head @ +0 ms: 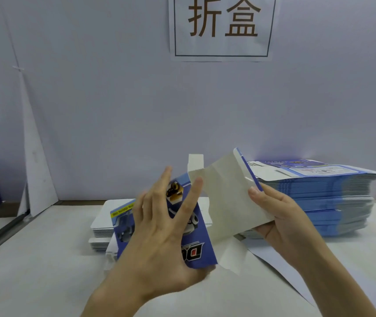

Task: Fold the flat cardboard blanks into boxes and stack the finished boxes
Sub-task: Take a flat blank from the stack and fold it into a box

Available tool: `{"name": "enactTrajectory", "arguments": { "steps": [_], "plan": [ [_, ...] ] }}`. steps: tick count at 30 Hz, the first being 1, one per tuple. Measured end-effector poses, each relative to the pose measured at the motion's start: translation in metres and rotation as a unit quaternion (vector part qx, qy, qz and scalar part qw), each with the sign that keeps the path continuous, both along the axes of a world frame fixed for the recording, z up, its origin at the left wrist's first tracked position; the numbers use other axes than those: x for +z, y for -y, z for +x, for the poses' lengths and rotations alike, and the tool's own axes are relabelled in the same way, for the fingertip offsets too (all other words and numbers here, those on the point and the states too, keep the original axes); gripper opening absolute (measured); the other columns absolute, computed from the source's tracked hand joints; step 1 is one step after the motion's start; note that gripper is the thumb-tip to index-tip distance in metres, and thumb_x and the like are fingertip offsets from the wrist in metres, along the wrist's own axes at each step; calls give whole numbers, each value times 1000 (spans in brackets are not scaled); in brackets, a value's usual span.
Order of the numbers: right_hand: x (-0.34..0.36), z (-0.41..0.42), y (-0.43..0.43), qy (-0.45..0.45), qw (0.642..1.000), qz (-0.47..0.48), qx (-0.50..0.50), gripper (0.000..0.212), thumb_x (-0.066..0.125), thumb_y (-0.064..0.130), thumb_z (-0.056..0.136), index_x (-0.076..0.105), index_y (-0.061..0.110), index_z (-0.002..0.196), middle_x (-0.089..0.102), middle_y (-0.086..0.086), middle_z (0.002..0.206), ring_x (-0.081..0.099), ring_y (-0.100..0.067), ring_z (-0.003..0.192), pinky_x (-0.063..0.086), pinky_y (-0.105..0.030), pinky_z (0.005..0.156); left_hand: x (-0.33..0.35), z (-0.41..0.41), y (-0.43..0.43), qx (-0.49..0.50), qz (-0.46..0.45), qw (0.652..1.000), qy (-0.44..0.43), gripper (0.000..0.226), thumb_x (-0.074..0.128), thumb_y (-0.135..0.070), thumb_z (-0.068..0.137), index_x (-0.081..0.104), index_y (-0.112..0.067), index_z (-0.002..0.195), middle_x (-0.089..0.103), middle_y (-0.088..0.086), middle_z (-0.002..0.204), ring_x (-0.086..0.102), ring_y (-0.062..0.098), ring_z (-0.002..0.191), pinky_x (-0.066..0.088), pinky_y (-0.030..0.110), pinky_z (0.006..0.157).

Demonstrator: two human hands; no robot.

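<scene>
Pressing L hand (159, 232), fingers spread, on blank (202, 250); R hand (278, 216) grips same blank.

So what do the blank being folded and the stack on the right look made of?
The blank: thin paperboard, apparently; printed blue outside, matte off-white inside, bending along creases. The stack: likely the same board, many thin layered edges, blue printed top.

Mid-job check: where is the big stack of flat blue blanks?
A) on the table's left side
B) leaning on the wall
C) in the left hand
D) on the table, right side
D: the stack of blanks lies on the table beyond the right hand gripping one blank.
</scene>
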State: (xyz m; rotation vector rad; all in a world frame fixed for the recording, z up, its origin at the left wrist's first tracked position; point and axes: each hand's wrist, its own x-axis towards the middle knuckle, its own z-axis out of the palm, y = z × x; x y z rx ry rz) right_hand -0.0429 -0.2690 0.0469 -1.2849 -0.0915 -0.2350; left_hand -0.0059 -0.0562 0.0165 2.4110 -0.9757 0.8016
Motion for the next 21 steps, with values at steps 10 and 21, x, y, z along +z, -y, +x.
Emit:
{"name": "enactTrajectory", "arguments": {
  "steps": [10,21],
  "plan": [
    [3,-5,-3,33,984,-116,-128,17,63,33,85,79,29,89,76,-4,89,66,-10,74,50,-21,64,9,-4,-2,-54,4,997,53,101,61,-67,54,27,-39,144,22,4,144,26,24,130,46,60,94],
    [6,-7,3,46,991,-82,-98,41,68,51,67,78,20,92,75,-2,90,65,-13,74,49,-26,64,14,-3,-7,-77,-36,993,87,103,85,-58,43,33,-38,129,22,5,144,34,26,124,47,37,88]
  ]
}}
